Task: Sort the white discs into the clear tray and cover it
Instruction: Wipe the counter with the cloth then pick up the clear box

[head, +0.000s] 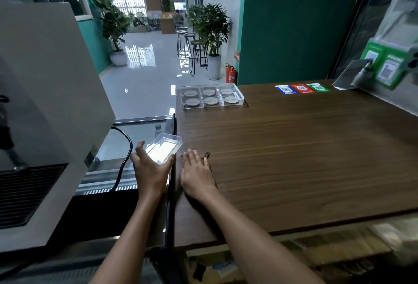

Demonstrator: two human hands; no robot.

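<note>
1. The printing on the blue, red and green cards (302, 88) at the far side of the counter (305, 148) is too small to read.
2. The left hand (150, 168) grips a clear lid (164, 151) just off the counter's left edge.
3. The right hand (196, 173) rests flat on the counter, fingers straight.
4. The clear tray (212, 96) sits uncovered at the far left corner, one of the white discs (192, 102) in each of its six compartments.

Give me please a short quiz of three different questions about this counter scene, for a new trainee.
1. True or false: every compartment of the clear tray holds a white disc.
2. Which hand holds the clear lid? A) left hand B) right hand
3. Fill in: the right hand lies flat on the wooden ____.

Key: 1 true; 2 A; 3 counter.
</note>
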